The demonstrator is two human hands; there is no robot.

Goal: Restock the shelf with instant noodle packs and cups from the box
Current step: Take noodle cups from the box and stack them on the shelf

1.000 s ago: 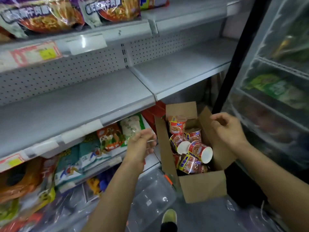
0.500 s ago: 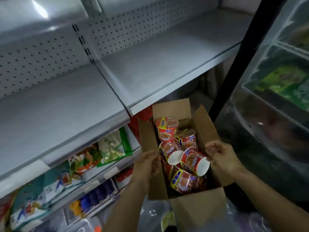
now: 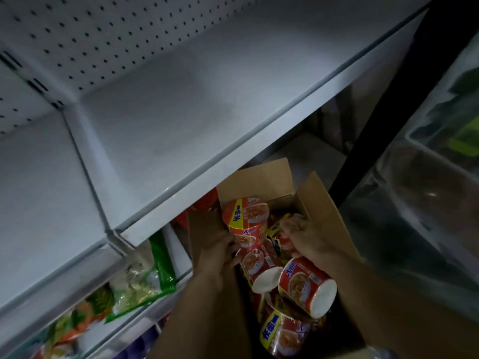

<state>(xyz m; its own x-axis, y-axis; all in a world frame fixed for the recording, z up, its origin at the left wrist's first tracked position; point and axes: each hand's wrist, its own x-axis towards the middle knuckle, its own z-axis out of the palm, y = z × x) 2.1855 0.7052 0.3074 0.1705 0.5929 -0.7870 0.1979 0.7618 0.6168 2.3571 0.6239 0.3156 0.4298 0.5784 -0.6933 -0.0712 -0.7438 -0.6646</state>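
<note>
A person is reaching into a cardboard box (image 3: pixel 324 203) of instant noodle cups beneath a bare shelf (image 3: pixel 181 120).

The left hand (image 3: pixel 220 257) is gripping an upright cup (image 3: pixel 246 221); the right hand (image 3: pixel 308 237) is curling round another cup (image 3: pixel 278 238) just beside it.

My bare grey shelf (image 3: pixel 202 120) sits above a lower shelf (image 3: pixel 85 286) where green snack bags (image 3: pixel 145 275) lie.

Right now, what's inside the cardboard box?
The cardboard box holds red noodle cups, one upright, others tipped over. Both hands reach in, left and right. Deeper layers are hidden.
</note>
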